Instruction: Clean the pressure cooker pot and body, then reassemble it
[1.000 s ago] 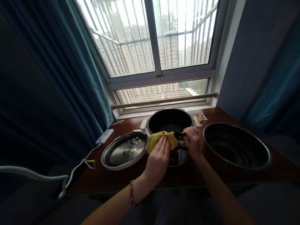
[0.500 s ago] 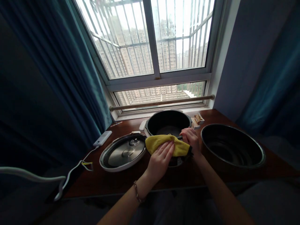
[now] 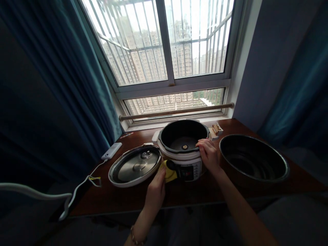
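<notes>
Yellow cloth (image 3: pixel 171 175) with black at one end is pinched in your left hand (image 3: pixel 155 190), whose fingers are closed together around its near-left part, low at the front left of the white electric pressure cooker (image 3: pixel 183 156). The cloth's black end overlaps the edge of the control panel (image 3: pixel 196 169); whether it presses on the casing you cannot tell from here. Your right hand (image 3: pixel 209 154) has its fingers bent over the cooker's front right rim, holding it, with the thumb hard to make out. The cooker stands upright and uncovered on the dark wooden table (image 3: pixel 102 195), and you see a small round brassy piece at the bottom of its black cavity. Just to its left, the lid (image 3: pixel 135 166) lies with its shiny metal inner face up. To the right, near your right forearm, sits the black inner pot (image 3: pixel 252 159), mouth up. Behind your right hand, beside the cooker, is a small white tray (image 3: pixel 214 137) with tan pieces in it. Farther left lie a white box-shaped device (image 3: pixel 112 151) and its cord. A braided bracelet (image 3: pixel 136 240) circles your left wrist.
</notes>
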Available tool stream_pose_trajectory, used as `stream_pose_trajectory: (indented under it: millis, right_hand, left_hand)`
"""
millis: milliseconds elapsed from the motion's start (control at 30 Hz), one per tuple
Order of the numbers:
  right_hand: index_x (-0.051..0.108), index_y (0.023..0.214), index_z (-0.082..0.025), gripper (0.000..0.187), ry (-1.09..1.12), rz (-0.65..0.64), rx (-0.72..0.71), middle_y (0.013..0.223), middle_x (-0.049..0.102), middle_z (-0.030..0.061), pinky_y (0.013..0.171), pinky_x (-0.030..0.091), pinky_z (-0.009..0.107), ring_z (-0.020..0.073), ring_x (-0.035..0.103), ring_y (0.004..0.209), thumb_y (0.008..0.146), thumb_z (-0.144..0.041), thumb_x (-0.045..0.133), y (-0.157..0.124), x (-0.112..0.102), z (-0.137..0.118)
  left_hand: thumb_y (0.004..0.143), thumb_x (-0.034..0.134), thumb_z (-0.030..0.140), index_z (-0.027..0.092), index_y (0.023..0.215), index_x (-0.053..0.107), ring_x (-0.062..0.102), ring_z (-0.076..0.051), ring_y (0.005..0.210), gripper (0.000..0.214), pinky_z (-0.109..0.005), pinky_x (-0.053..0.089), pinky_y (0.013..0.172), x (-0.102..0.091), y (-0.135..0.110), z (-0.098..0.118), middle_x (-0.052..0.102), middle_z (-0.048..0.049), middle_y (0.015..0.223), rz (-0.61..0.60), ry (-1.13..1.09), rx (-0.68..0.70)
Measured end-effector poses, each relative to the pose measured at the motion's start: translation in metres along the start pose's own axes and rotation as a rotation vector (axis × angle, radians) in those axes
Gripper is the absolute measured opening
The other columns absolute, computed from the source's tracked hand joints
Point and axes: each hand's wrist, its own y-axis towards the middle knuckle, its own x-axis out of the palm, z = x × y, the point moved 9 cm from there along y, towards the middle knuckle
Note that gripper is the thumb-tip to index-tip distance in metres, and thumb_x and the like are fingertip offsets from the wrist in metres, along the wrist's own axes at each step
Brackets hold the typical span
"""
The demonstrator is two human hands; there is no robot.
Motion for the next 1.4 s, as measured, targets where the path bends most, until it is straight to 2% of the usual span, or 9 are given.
stream_pose_trajectory:
  millis: [100, 200, 300, 400, 467, 567, 800, 1167, 1400]
  right_hand:
    - [0.061, 0.101, -0.020, 0.026, 0.064, 0.094, 0.097, 0.105, 0.063, 0.0066, 0.098, 0.037, 0.041, 0.0198, 0.053, 0.108, 0.089, -0.019, 0.038, -0.018, -0.017, -0.007]
    - [0.058, 0.109, -0.020, 0.029, 0.079, 0.192, 0.344, 0.113, 0.060, 0.0086, 0.093, 0.042, 0.040, 0.0215, 0.055, 0.108, 0.090, -0.025, 0.037, -0.075, -0.024, -0.010]
    - [0.058, 0.106, -0.020, 0.027, 0.097, 0.073, 0.692, 0.105, 0.064, 0.0082, 0.083, 0.050, 0.034, 0.0205, 0.062, 0.096, 0.089, -0.030, 0.040, -0.159, 0.006, -0.007]
    - [0.048, 0.123, -0.017, 0.045, 0.067, -0.105, 0.808, 0.124, 0.055, 0.0128, 0.092, 0.047, 0.037, 0.0244, 0.054, 0.113, 0.082, -0.035, 0.052, -0.221, 0.043, -0.010]
    - [0.044, 0.127, -0.015, 0.051, 0.026, -0.152, 0.846, 0.127, 0.053, 0.0146, 0.095, 0.045, 0.039, 0.0255, 0.052, 0.116, 0.081, -0.036, 0.051, -0.239, 0.051, -0.002]
    - [0.043, 0.126, -0.010, 0.051, -0.013, -0.163, 0.894, 0.123, 0.056, 0.0170, 0.092, 0.046, 0.039, 0.0258, 0.056, 0.111, 0.081, -0.034, 0.045, -0.239, 0.041, 0.021]
    - [0.049, 0.120, -0.014, 0.046, -0.198, -0.137, 0.862, 0.112, 0.060, 0.0129, 0.087, 0.048, 0.041, 0.0266, 0.059, 0.103, 0.076, -0.028, 0.048, -0.217, -0.006, 0.073]
    - [0.049, 0.123, -0.015, 0.043, -0.333, -0.298, 0.738, 0.112, 0.057, 0.0131, 0.084, 0.050, 0.037, 0.0247, 0.059, 0.102, 0.082, -0.027, 0.042, -0.209, 0.001, 0.081]
    - [0.055, 0.121, -0.013, 0.050, -0.194, -0.337, 0.803, 0.134, 0.046, 0.0144, 0.102, 0.038, 0.042, 0.0268, 0.043, 0.125, 0.077, -0.036, 0.051, -0.224, -0.036, 0.071]
  left_hand:
    - [0.089, 0.034, 0.011, 0.018, 0.132, 0.041, 0.049, -0.020, 0.120, 0.045, -0.038, 0.046, 0.097, 0.017, -0.030, -0.015, 0.052, -0.0105, 0.130, -0.111, -0.012, -0.083]
    - [0.088, 0.035, 0.013, 0.018, 0.130, 0.044, 0.054, -0.020, 0.115, 0.043, -0.037, 0.050, 0.093, 0.032, -0.057, -0.014, 0.056, -0.0108, 0.126, -0.159, 0.014, -0.082]
    - [0.087, 0.037, 0.012, 0.018, 0.126, 0.050, 0.054, -0.022, 0.115, 0.042, -0.039, 0.049, 0.093, 0.061, -0.079, -0.001, 0.058, -0.0104, 0.124, -0.245, 0.083, 0.033]
    - [0.085, 0.038, 0.011, 0.018, 0.122, 0.055, 0.053, -0.024, 0.115, 0.041, -0.044, 0.048, 0.094, 0.096, -0.095, 0.018, 0.058, -0.0098, 0.123, -0.313, 0.129, 0.167]
    - [0.085, 0.042, 0.015, 0.020, 0.121, 0.055, 0.052, -0.026, 0.116, 0.039, -0.047, 0.046, 0.094, 0.113, -0.098, 0.029, 0.057, -0.0090, 0.125, -0.331, 0.141, 0.193]
    - [0.082, 0.052, 0.024, 0.021, 0.127, 0.050, 0.045, -0.029, 0.123, 0.045, -0.051, 0.041, 0.098, 0.124, -0.094, 0.041, 0.051, -0.0095, 0.132, -0.379, 0.147, 0.175]
    - [0.080, 0.056, 0.027, 0.024, 0.139, 0.031, 0.035, -0.029, 0.130, 0.063, -0.057, 0.031, 0.104, 0.106, -0.077, 0.036, 0.039, -0.0098, 0.142, -0.538, 0.126, 0.106]
    - [0.086, 0.048, 0.028, 0.024, 0.134, 0.040, 0.038, -0.028, 0.128, 0.049, -0.057, 0.035, 0.101, 0.119, -0.067, 0.024, 0.043, -0.0087, 0.139, -0.463, 0.199, 0.107]
    - [0.083, 0.051, 0.020, 0.022, 0.126, 0.050, 0.041, -0.027, 0.127, 0.043, -0.053, 0.037, 0.100, 0.122, -0.074, 0.020, 0.047, -0.0100, 0.136, -0.387, 0.214, 0.095]
